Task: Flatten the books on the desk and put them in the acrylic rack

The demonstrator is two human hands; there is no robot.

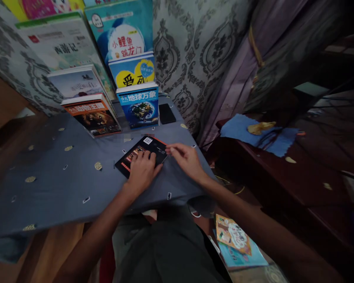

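A thin black book (153,146) with an orange edge and a white barcode lies at a slant on the blue-grey tablecloth. My left hand (143,167) rests flat across its lower part, fingers stretched out and slightly apart, hiding some of its small pictures. At the book's right corner my right hand (185,159) has its thumb and fingertips brought together on the edge. Just beyond stand a book with a lion cover (96,120) and a blue book with a globe (140,110), both upright.
Taller picture books (120,23) lean in rows against the patterned wall covering (188,51). A black phone (166,113) lies beside the globe book. To the right is a dark red surface (271,173) with a blue cloth (238,127). More books (238,251) lie low by my leg.
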